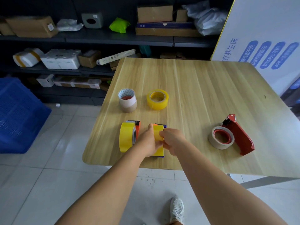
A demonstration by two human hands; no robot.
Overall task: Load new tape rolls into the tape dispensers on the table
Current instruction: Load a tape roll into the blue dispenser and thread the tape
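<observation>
Near the table's front edge, both my hands grip a yellow tape roll point(158, 132) that sits in a purple dispenser point(159, 156). My left hand point(148, 142) holds the roll's left side, my right hand point(172, 140) its right side. Just left stands an orange dispenser point(137, 129) loaded with a yellow roll point(126, 137). At the right lies a red dispenser point(238, 135) holding a beige roll point(221, 138). Farther back sit a loose yellow roll point(157, 99) and a stack of white and brown rolls point(127, 100).
The wooden table point(194, 82) has open surface at the back and right. Left of it is tiled floor with a blue crate point(17, 114). Dark shelves point(97, 38) with boxes and parcels stand behind. A white banner point(263, 43) leans at the right.
</observation>
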